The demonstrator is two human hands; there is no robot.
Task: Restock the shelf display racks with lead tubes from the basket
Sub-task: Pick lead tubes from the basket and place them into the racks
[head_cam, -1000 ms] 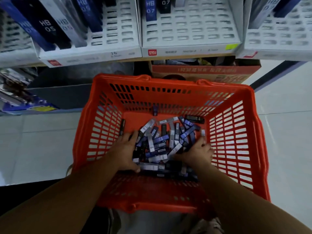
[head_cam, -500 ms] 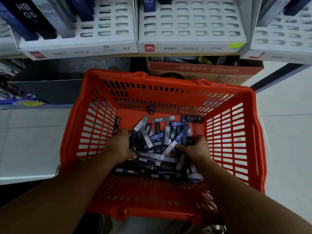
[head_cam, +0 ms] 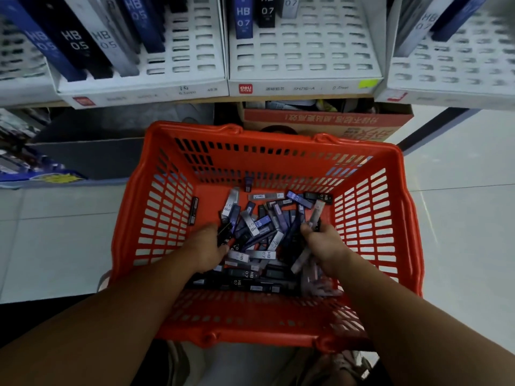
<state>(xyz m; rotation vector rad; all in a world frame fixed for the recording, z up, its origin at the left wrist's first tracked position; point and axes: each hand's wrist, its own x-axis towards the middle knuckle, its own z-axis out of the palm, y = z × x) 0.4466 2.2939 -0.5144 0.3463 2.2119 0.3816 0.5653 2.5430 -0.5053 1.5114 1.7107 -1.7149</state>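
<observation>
Had both arms down inside the orange basket (head_cam: 390, 224). Held the left grip (head_cam: 207, 246) at the left edge of the loose heap of lead tubes (head_cam: 259, 227) on the basket's bottom, fingers curled against dark tubes; could not tell a true hold there. Had the right grip (head_cam: 324, 246) clenched round pale grey tubes (head_cam: 317, 214) at the heap's right side, one poking up past the fingers, another slanting down below the palm. Noted one dark tube (head_cam: 193, 210) upright against the basket's left wall, apart from the heap. Faced white display racks (head_cam: 303, 59) above, partly filled: HB 0.5 packs (head_cam: 75, 43) in the left one, HB 0.7 packs (head_cam: 243, 18) in the middle one. Saw a cardboard box (head_cam: 320, 121) just behind the basket, under the racks, beside pale tiled floor (head_cam: 459, 218).
</observation>
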